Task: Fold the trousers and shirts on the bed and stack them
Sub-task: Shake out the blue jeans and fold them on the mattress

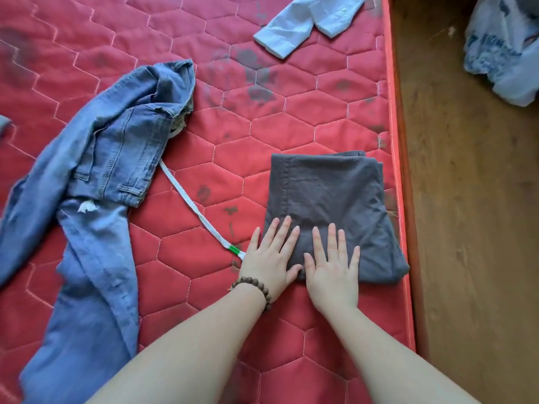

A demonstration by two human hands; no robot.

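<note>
Head view: at lower centre, the left hand (269, 258) and right hand (332, 266) lie flat side by side, fingers (331, 237) straight and spread, pressing the near edge of the folded grey trousers (329, 199) by the bed (291, 121)'s right border. Unfolded blue jeans (96, 185) sprawl at left; a pale shirt (306, 21) lies at the upper right.

Soft, even daylight is filling the scene; shadows are staying faint; edges are bending and blurring slightly.
</note>
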